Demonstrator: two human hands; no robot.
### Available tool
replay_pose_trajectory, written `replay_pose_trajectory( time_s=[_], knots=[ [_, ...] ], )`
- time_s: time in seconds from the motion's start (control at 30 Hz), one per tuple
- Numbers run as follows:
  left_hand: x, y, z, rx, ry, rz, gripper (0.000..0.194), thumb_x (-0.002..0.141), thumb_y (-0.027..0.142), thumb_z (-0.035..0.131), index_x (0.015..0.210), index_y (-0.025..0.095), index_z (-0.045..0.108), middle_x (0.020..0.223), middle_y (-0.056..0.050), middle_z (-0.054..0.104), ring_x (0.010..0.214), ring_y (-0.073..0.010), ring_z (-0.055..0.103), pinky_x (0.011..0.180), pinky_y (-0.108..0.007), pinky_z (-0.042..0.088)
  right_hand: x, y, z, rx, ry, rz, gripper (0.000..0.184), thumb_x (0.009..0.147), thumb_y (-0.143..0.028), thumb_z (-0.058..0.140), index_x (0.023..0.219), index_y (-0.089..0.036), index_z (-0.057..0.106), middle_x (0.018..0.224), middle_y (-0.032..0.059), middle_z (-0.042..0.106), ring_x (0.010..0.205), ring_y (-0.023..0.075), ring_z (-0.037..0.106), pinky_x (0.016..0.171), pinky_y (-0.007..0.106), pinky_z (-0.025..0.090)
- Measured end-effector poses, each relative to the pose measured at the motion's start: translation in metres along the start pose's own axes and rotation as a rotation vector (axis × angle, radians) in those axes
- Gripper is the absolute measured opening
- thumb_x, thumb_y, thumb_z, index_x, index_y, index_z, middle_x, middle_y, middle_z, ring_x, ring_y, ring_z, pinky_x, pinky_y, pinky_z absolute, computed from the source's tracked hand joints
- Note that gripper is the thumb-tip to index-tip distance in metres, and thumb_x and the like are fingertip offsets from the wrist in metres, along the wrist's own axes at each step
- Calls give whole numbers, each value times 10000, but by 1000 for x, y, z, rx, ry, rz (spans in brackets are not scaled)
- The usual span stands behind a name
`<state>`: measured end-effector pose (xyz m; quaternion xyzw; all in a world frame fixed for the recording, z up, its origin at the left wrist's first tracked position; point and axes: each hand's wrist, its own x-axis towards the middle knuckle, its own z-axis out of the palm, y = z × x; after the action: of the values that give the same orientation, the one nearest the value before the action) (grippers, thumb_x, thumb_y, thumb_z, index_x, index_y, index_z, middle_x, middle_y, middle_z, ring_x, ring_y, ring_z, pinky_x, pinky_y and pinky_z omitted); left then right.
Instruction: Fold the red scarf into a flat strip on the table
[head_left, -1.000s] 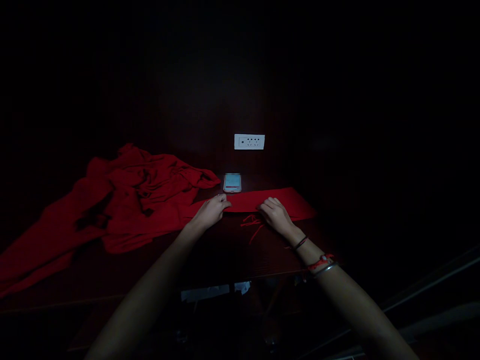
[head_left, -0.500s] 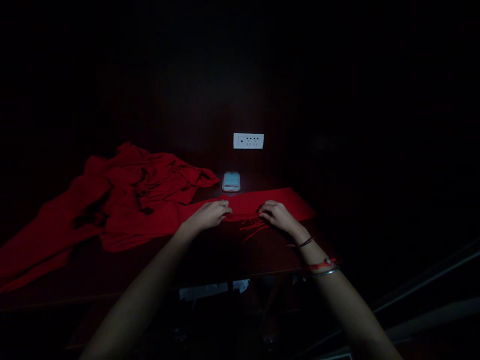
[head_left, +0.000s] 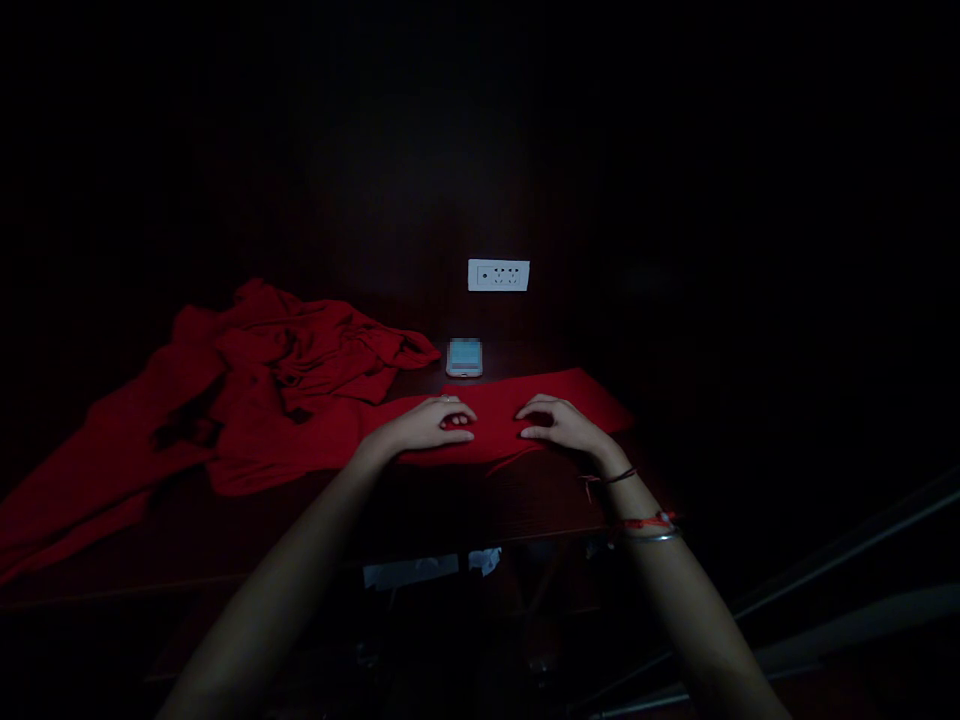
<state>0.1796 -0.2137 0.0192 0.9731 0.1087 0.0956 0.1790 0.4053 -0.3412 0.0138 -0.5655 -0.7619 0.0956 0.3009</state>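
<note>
A long red cloth (head_left: 491,410), which looks like a fabric strip, lies across the dark tabletop; its right end is flat and its left part runs into a crumpled red heap (head_left: 300,350). My left hand (head_left: 435,423) rests over the strip with thumb and fingers apart. Facing it, my right hand (head_left: 559,422) hovers at or touches the cloth, its thumb and fingers also spread. Between the two hands the cloth lies smooth. A bit of red fringe pokes out below the near edge of the strip.
Behind the cloth lies a phone (head_left: 465,357) with a lit screen. A white socket plate (head_left: 499,275) is on the dark wall. The table's front edge (head_left: 540,537) runs below the hands, with pale items (head_left: 412,572) beneath. Surroundings are very dark.
Both hands have opened from their pinch on the near edge of the cloth. That edge now lies flatter and nearer to me, covering most of the fringe.
</note>
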Motion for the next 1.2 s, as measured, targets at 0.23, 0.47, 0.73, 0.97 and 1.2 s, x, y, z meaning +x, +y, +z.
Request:
replay_pose_trajectory(
  time_s=[0.23, 0.47, 0.73, 0.97, 1.2],
  knots=[
    [1, 17, 14, 250, -46, 84, 511, 707, 474, 538, 1155, 246, 448, 1228, -58, 386, 1111, -209, 372, 924, -320, 295, -4, 1, -1, -86, -155, -26, 302, 646, -252, 662, 933, -175, 613, 958, 51, 568, 880, 149, 516, 819, 289, 386],
    [3, 28, 13, 401, -31, 112, 352, 760, 272, 481, 1111, 241, 473, 1057, -31, 550, 952, -187, 507, 798, -276, 382, -4, 2, 0, -185, -121, -65, 149, 746, -161, 534, 847, -140, 642, 832, 49, 616, 770, 130, 554, 723, 240, 406],
    [12, 34, 21, 507, 76, 44, 229, 808, 164, 373, 967, 192, 535, 920, -61, 558, 824, -179, 527, 674, -258, 404, -3, 2, 1, -256, 56, -110, 132, 784, -218, 512, 784, -152, 627, 747, 35, 603, 700, 119, 538, 666, 211, 391],
    [11, 34, 21, 400, 92, 119, 213, 759, 83, 395, 857, 181, 556, 857, -48, 528, 812, -157, 497, 714, -241, 386, -9, -16, 2, -428, 61, -162, 118, 791, -197, 496, 765, -156, 604, 724, 44, 576, 712, 138, 502, 694, 252, 374],
    [8, 38, 14, 149, -129, 248, 133, 770, 263, 498, 797, 178, 597, 700, 9, 547, 703, -116, 507, 693, -206, 387, -48, -14, -1, -398, -80, -52, 227, 785, -210, 504, 998, -172, 572, 1012, 78, 562, 955, 169, 492, 830, 301, 382]
  ],
)
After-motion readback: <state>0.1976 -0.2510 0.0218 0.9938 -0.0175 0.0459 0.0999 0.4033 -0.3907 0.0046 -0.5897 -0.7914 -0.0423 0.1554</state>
